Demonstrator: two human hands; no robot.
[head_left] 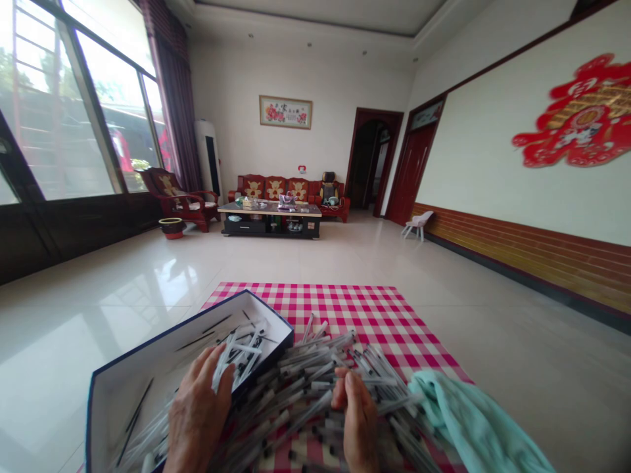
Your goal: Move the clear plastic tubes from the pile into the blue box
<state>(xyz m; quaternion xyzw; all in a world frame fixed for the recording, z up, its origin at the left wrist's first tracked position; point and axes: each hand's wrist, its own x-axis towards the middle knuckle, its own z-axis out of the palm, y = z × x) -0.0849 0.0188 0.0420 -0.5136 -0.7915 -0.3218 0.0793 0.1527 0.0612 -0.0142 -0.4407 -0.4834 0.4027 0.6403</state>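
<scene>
My left hand (198, 404) is over the near side of a white-lined box (170, 335) with a dark blue rim. Its thumb and fingers are apart, close to clear plastic pen barrels (241, 355) and thin black rods (134, 420) inside the box. Just right of the box, a heap of clear pens with black and whitish ends (315, 368) lies spread out. Above that heap my right hand (357, 417) is closed, thumb pressed against curled fingers. Whatever it may grip is hidden.
A pink-and-white checked tablecloth (355, 309) covers the table. A mint-green cloth (468, 420) lies bunched at its right edge. Farther back on the tiled floor stand a coffee table (271, 210), a red wooden sofa (330, 207) and a small pink chair (419, 223).
</scene>
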